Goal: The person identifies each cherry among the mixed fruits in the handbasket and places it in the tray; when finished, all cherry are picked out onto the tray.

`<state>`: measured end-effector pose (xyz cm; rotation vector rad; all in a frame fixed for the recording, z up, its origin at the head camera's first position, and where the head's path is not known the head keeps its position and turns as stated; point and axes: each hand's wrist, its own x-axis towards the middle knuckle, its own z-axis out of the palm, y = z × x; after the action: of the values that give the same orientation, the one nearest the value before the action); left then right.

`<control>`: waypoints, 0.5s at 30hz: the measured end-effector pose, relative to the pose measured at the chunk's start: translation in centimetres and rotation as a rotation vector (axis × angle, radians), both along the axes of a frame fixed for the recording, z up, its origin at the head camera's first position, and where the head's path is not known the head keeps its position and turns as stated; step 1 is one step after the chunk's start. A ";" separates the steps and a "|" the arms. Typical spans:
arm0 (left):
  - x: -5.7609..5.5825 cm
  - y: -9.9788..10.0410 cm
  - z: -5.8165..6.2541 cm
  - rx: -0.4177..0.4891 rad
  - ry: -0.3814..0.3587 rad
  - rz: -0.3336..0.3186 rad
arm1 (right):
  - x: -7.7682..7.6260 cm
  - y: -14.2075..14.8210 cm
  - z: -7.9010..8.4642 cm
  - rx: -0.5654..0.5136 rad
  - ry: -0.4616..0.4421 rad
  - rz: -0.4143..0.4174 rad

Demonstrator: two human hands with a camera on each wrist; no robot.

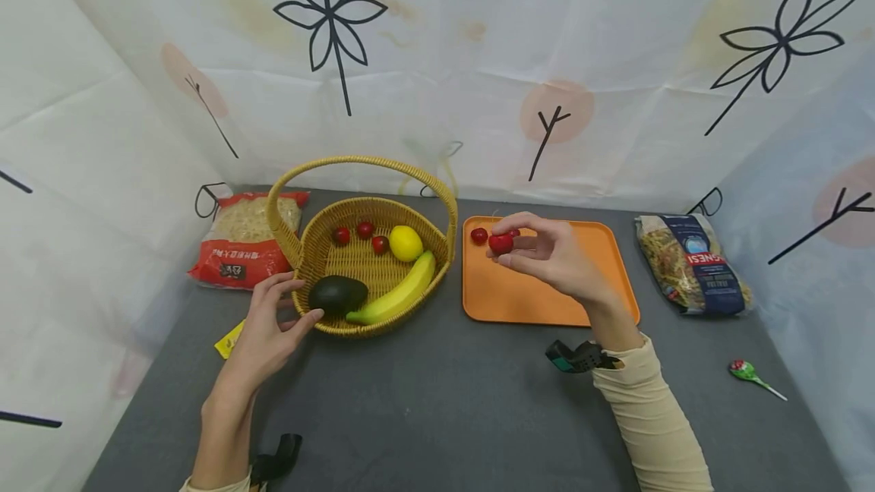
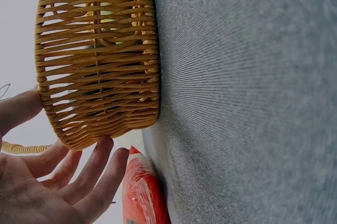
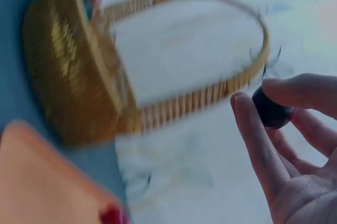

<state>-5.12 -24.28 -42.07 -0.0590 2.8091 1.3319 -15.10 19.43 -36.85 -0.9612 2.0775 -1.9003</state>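
My right hand (image 1: 547, 249) pinches a dark red cherry (image 1: 500, 244) between thumb and fingertips, above the orange tray (image 1: 540, 302). On the tray, one cherry (image 1: 479, 236) shows left of my fingers and another (image 1: 515, 232) is partly hidden behind them. My left hand (image 1: 270, 329) grips the near left rim of the yellow wicker basket (image 2: 100, 66), thumb at the rim and fingers along the outer side. Inside the basket lie an avocado (image 1: 338, 294) close to that thumb, a banana (image 1: 396, 294), a lemon (image 1: 405, 243) and three cherries (image 1: 365, 229).
A red bag (image 1: 239, 249) of pale dry food stands behind the basket's left side. A small yellow packet (image 1: 229, 340) lies partly behind my left hand. Right of the tray are a pasta bag (image 1: 693, 264) and a green lollipop (image 1: 745, 372). The basket's tall handle (image 1: 362, 162) arches over it.
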 end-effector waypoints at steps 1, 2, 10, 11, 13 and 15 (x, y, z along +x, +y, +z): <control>0.0 0.0 0.0 0.001 0.001 -0.001 | -0.4 0.6 -0.3 0.011 -0.001 -0.034; 0.0 0.0 0.0 0.001 0.003 -0.002 | -0.7 1.2 -0.7 0.025 -0.007 -0.069; -0.1 0.0 0.0 0.007 0.003 -0.008 | -3.7 4.9 -4.7 0.308 -0.156 -0.395; -0.1 0.0 0.0 0.009 0.000 -0.007 | -4.1 5.2 -5.2 0.337 -0.167 -0.420; -0.1 -0.1 0.0 0.010 -0.003 -0.005 | -4.7 5.9 -6.0 0.386 -0.171 -0.455; 0.0 -0.1 0.0 0.011 -0.001 -0.004 | -5.4 6.4 -6.8 0.426 -0.160 -0.469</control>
<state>-5.12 -24.36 -42.06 -0.0532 2.7990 1.3466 -20.46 25.85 -43.68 -0.2340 2.6121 -1.5235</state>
